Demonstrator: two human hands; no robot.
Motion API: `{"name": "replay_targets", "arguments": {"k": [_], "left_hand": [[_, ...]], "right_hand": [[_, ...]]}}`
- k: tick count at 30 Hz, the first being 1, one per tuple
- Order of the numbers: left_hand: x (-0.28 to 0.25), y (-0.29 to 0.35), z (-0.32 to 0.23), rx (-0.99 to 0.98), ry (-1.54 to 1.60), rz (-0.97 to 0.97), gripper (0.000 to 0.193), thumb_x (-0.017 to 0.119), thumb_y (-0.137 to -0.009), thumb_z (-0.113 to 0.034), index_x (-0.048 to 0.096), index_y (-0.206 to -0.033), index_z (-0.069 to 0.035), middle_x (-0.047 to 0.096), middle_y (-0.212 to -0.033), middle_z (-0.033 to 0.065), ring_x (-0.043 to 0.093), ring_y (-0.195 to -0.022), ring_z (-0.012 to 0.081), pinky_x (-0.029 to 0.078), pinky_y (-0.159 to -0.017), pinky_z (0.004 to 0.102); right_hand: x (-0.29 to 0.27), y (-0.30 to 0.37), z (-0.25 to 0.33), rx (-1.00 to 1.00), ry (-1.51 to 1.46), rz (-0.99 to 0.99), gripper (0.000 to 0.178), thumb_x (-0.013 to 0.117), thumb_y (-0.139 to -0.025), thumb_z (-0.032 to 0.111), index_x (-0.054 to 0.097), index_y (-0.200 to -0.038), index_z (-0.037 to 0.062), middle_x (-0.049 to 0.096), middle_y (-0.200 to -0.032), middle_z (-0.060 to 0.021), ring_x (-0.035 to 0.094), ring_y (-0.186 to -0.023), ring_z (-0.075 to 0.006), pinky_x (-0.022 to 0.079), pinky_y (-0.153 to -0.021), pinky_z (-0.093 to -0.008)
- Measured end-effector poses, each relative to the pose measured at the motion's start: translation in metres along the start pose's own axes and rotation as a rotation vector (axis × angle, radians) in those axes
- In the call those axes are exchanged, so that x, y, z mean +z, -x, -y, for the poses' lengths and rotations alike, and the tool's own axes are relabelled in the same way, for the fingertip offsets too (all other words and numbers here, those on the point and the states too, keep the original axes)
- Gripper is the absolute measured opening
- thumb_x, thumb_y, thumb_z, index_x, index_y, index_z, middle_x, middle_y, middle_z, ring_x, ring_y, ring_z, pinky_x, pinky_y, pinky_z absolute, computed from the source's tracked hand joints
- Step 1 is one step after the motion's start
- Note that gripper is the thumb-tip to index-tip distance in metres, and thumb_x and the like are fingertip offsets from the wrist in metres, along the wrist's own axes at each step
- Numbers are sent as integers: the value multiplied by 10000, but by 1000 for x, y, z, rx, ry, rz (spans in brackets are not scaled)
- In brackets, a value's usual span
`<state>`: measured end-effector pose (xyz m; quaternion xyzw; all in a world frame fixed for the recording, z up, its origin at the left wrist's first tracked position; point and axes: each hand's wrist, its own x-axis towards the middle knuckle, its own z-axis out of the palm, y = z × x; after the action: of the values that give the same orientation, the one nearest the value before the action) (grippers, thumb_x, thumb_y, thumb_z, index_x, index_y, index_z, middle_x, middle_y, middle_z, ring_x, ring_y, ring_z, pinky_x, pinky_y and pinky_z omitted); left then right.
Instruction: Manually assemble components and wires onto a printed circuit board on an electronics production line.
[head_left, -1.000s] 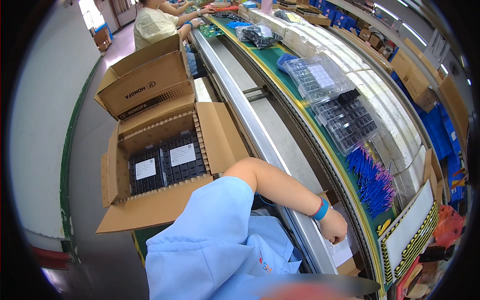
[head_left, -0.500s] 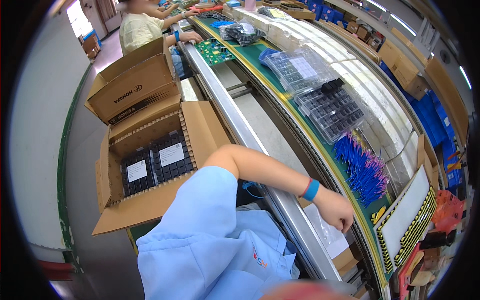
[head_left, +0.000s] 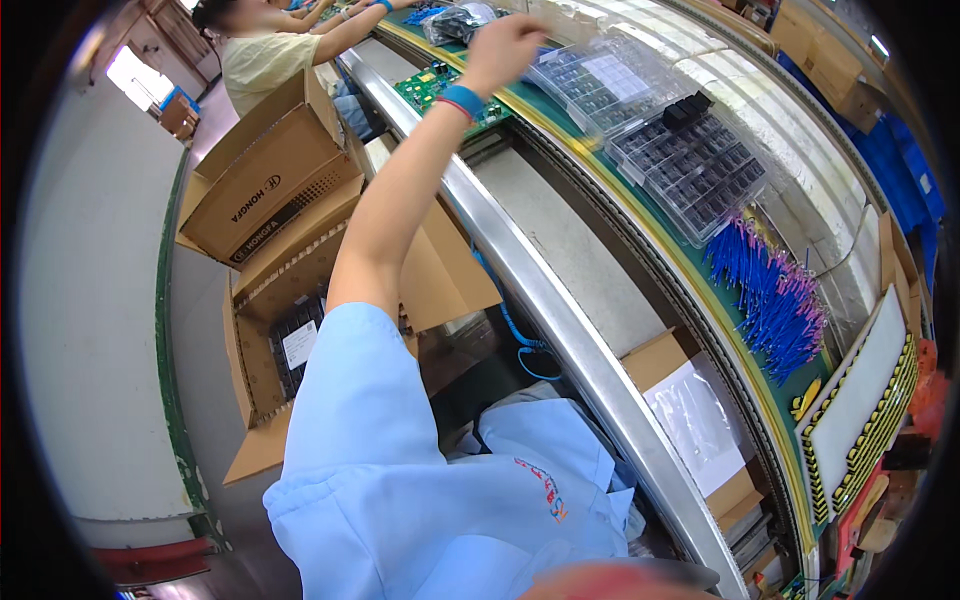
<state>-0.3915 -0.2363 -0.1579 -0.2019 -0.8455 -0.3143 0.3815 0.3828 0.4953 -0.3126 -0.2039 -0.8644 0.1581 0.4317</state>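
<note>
My left hand [head_left: 503, 52], with a blue wristband, is stretched far forward over the line. Its fingers look bent but are smeared by motion, so I cannot make out whether they hold anything. Just beyond it lies a clear bag of black parts [head_left: 455, 24]. To its right is a clear compartment box [head_left: 610, 75] with a white label. Below my wrist, a green circuit board [head_left: 425, 85] rests across the rails. A second compartment box [head_left: 690, 165] holds black parts, with several black blocks [head_left: 688, 110] on its upper edge. My right hand is out of view.
An open carton [head_left: 245, 345] with black parts stands left of the metal rail [head_left: 590, 370]. Blue wires [head_left: 765, 300] with pink ends and a white board edged with yellow-black parts [head_left: 855, 410] lie at the right. A co-worker [head_left: 265, 60] works farther up the line.
My left hand has swung forward and left, from above the near rail opening to beside the compartment boxes. The view has shifted, and the circuit board appears lower, partly behind my arm.
</note>
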Motion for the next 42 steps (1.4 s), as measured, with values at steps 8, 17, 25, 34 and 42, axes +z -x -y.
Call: {"name": "replay_targets", "arguments": {"k": [8, 17, 25, 34, 42], "left_hand": [[-50, 60, 255, -684, -467, 159, 688, 457, -953, -544, 468, -1429, -48, 535, -1405, 217, 484, -1323, 397, 337, -1122, 459], [-64, 70, 262, -683, -546, 432, 640, 268, -1006, -580, 489, -1444, -168, 575, -1380, 158, 527, -1297, 329, 334, -1098, 445], [-89, 101, 203, -415, -550, 531, 681, 313, -1005, -609, 563, -1377, -96, 630, -1266, 216, 582, -1202, 392, 432, -1020, 417], [-73, 147, 15, -244, -81, 650, 504, 526, -1007, -395, 585, -1297, 14, 641, -1198, 271, 629, -1098, 425, 482, -959, 438], [-66, 164, -114, -200, 73, 954, 681, 578, -988, -336, 334, -1456, 94, 428, -1433, 343, 434, -1354, 421, 357, -1119, 399]], "right_hand": [[2, -28, -36, 615, 982, 292, 303, 490, -967, 276, 644, -1069, 36, 684, -975, -225, 634, -909, -445, 493, -785, -505], [79, -129, 129, 454, 864, 384, 299, 501, -1006, 264, 621, -1193, 64, 685, -1085, -170, 666, -973, -341, 496, -819, -414], [200, -192, 231, 137, 328, 336, 184, 561, -991, 136, 655, -1134, 67, 699, -944, -144, 706, -829, -225, 518, -731, -323], [289, -230, 355, -131, 3, 467, 131, 601, -942, 113, 672, -1048, 82, 707, -886, -112, 706, -787, -231, 519, -688, -322], [328, -243, 399, -366, -45, 523, 109, 623, -911, 154, 692, -979, 104, 718, -940, -88, 686, -853, -309, 529, -724, -388]]}}
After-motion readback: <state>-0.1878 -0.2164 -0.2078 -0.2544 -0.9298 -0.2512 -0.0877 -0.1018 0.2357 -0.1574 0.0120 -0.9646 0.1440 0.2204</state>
